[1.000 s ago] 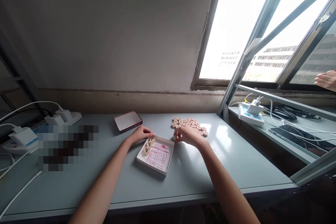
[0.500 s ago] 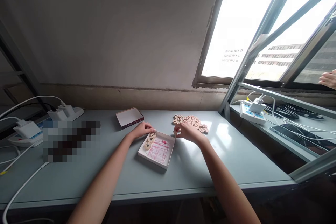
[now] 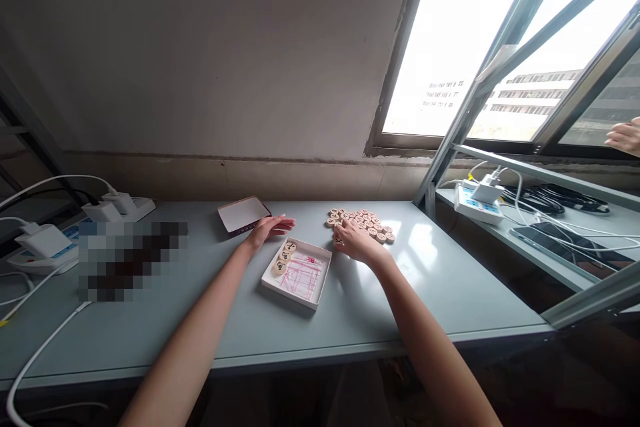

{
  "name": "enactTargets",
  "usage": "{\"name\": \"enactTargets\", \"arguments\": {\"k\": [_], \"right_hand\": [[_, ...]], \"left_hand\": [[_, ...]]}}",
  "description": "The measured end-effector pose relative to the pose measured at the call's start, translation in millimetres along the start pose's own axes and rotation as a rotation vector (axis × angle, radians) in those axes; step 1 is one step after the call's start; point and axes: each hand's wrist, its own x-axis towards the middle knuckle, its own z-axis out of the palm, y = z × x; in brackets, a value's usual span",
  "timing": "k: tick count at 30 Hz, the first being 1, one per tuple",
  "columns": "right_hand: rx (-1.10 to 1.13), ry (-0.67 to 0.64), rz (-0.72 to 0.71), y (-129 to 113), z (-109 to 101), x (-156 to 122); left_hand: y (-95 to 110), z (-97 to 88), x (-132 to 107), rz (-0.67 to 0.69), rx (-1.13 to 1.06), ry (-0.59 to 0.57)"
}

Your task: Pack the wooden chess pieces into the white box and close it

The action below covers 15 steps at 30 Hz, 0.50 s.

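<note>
A shallow white box holds several round wooden Chinese chess pieces in a column along its left side. Red lines and a red character mark the sheet on its floor. My left hand is open and holds nothing, its fingers stretched out just past the box's back left corner. To the right of the box, my right hand has its fingers closed on one Chinese chess piece at the near edge of a flat cluster of pieces. The hand hides part of that cluster.
Behind my left hand lies the box lid, inside facing up. Power strips with white chargers and cables stand at the left and on the right-hand shelf. A metal post rises by the window. Another person's hand shows at far right.
My left hand has come off the box corner and moved left, its fingers spreading. My right hand has shifted slightly right, against the cluster. The view has tilted a little.
</note>
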Motion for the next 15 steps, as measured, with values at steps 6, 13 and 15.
{"name": "enactTargets", "arguments": {"k": [6,13,15], "right_hand": [[-0.106,-0.017,0.071,7,9,0],[0.110,0.119,-0.041,-11,-3,3],[0.287,0.130,-0.145,-26,-5,5]], "left_hand": [[-3,1.4,2,-0.055,-0.109,0.066],[-3,1.4,2,-0.067,-0.079,0.029],[-3,1.3,3,-0.078,-0.064,0.005]]}}
